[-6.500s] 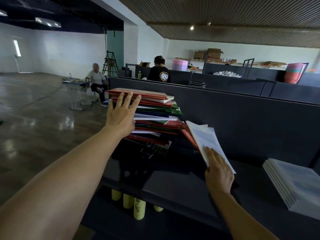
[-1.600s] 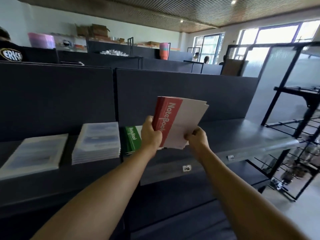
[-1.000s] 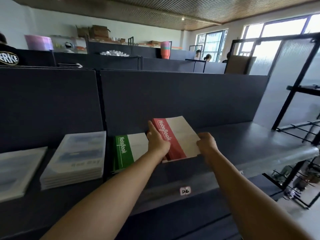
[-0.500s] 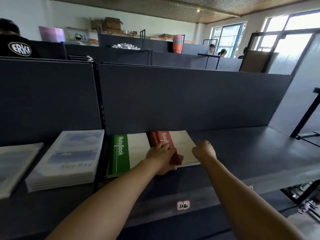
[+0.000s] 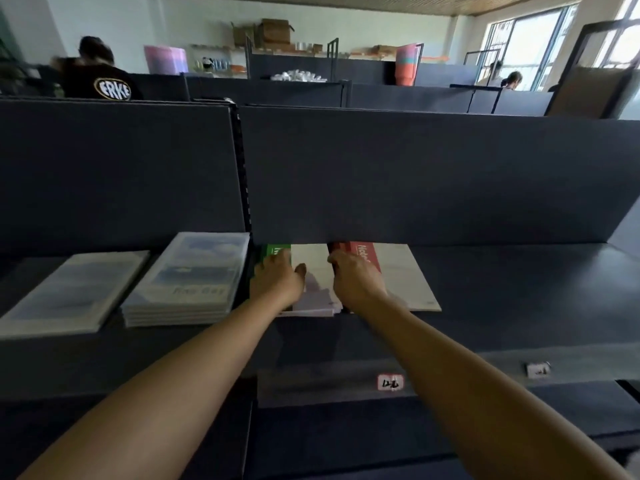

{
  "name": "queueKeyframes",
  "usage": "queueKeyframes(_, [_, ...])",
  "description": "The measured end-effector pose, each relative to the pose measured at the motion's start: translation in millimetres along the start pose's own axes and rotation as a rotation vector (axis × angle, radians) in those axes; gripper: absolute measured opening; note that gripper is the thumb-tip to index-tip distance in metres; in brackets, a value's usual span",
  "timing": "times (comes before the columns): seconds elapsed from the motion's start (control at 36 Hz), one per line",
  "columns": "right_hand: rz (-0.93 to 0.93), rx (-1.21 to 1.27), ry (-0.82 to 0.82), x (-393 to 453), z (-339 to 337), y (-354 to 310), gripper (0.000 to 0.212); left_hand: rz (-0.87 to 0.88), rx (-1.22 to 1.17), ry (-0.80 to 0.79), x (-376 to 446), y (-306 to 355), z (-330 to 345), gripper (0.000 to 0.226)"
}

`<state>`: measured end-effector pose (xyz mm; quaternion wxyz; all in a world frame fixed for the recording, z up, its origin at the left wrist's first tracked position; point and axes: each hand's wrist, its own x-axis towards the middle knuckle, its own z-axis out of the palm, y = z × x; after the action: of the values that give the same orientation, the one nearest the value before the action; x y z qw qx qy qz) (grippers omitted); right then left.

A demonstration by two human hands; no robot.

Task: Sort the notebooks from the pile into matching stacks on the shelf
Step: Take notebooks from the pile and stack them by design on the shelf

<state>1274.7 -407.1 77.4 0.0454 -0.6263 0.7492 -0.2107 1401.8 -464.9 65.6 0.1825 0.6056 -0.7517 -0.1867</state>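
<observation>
The red notebooks [image 5: 391, 271], held up in both hands a moment ago, have been laid flat on the shelf [image 5: 519, 289], just right of the green notebooks [image 5: 311, 271], so that sort is judged nearly done. Four stacks are counted: two pale ones left of the green, green, red. The left hand [image 5: 277, 282] is pressed flat on the green stack; the right hand [image 5: 356, 282] is curled on the red stack's left edge, its grip not clear.

Dark grey partition panels [image 5: 415, 174] run across the room in rows, one behind another. Beyond them a pale back wall [image 5: 346, 26] carries a long ledge with cardboard boxes [image 5: 275, 31] and a pink stack [image 5: 165, 59] nearby. Tall windows [image 5: 530, 46] at the right let in bright daylight. A slatted ceiling [image 5: 450, 0] shows at the top. A person in a black shirt [image 5: 100, 86] sits behind the partitions at the left, and two more people [image 5: 512, 79] by the windows.
</observation>
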Motion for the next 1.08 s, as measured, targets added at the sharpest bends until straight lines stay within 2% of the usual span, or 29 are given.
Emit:
queueKeyframes(0.08, [0.013, -0.066, -0.052, -2, 8, -14, 0.038, -0.106, -0.066, -0.001, -2, -17, -4, 0.049])
queueKeyframes(0.19, [0.084, -0.136, -0.121, 0, 11, -24, 0.033, -0.162, -0.177, -0.028, -6, -28, -2, 0.049])
queueKeyframes(0.39, [0.126, 0.032, -0.199, 3, 12, -26, 0.046, -0.062, -0.378, -0.016, -19, -33, 1, 0.044])
queueKeyframes(0.44, [0.104, 0.062, -0.242, 5, 9, -21, 0.061, -0.038, -0.404, -0.066, -20, -35, -3, 0.045])
queueKeyframes(0.53, [0.029, 0.081, -0.399, 6, 3, -15, 0.091, -0.035, -0.367, -0.185, -20, -37, -11, 0.065])
queueKeyframes(0.61, [-0.078, -0.047, -0.490, 3, 5, -13, 0.099, -0.018, -0.251, -0.284, -24, -37, -16, 0.095])
queueKeyframes(0.75, [-0.157, -0.227, -0.315, 1, 13, -7, 0.082, 0.055, -0.044, -0.272, -21, -40, -9, 0.097])
queueKeyframes(0.83, [-0.185, -0.212, -0.241, -2, 1, 1, 0.078, 0.089, 0.138, -0.235, -23, -33, -12, 0.099])
queueKeyframes(0.89, [-0.086, -0.109, -0.087, -5, -12, 11, 0.066, 0.160, 0.140, -0.193, -28, -21, -12, 0.093])
queueKeyframes(0.97, [0.195, 0.012, 0.102, -8, -25, 42, 0.052, 0.288, 0.003, -0.149, -37, 9, -6, 0.076])
queueKeyframes(1.08, [0.466, 0.017, 0.099, -18, -28, 86, 0.059, 0.480, 0.100, -0.181, -47, 50, 16, 0.071])
